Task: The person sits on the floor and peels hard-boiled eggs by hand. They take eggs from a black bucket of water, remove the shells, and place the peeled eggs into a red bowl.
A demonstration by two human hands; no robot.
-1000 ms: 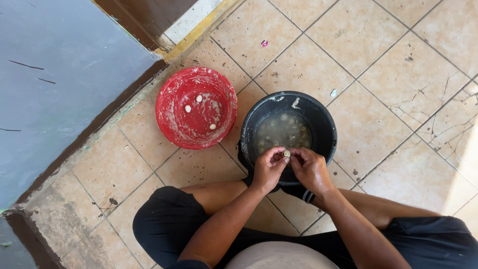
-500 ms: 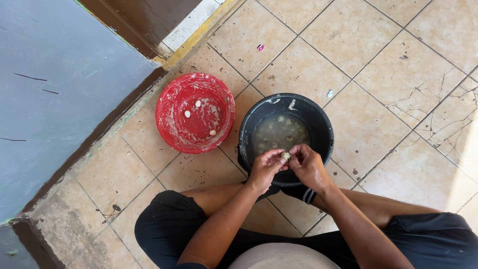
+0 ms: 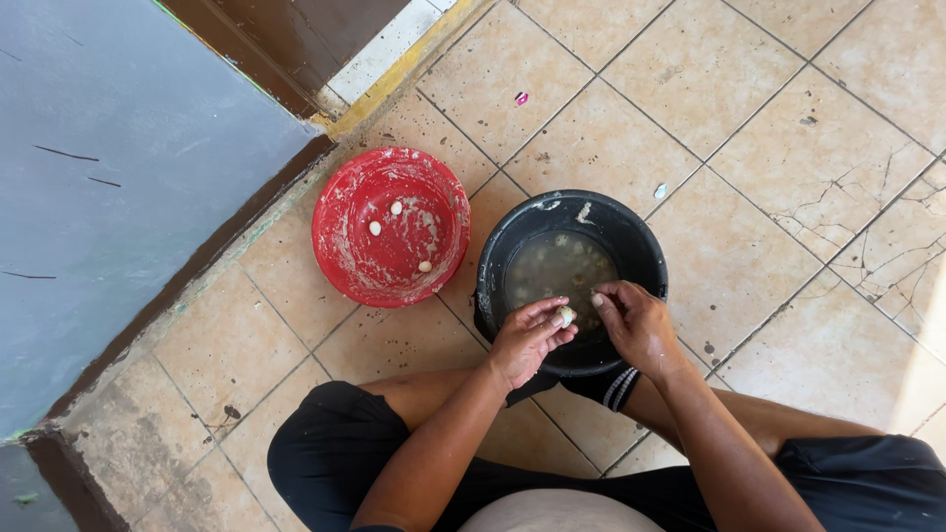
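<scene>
A black bucket (image 3: 631, 229) with murky water and several small pale pieces in it stands on the tiled floor in front of me. Over its near rim, my left hand (image 3: 524, 342) pinches a small white garlic clove (image 3: 566, 315) between thumb and fingers. My right hand (image 3: 636, 325) hovers just to the right of the clove with its fingertips almost on it. Left of the bucket sits a red bowl (image 3: 353, 258) holding three peeled white cloves (image 3: 396, 208).
A blue-grey wall (image 3: 108, 187) with a dark brown base runs along the left. A brown door frame with a yellow sill (image 3: 389, 77) is at the top. Cracked beige floor tiles (image 3: 788, 148) surround the bucket. My black-clad legs lie folded at the bottom.
My hands stay together over the bucket's near rim, working the clove. My right fingers have drawn slightly away from it. The view has shifted a little.
</scene>
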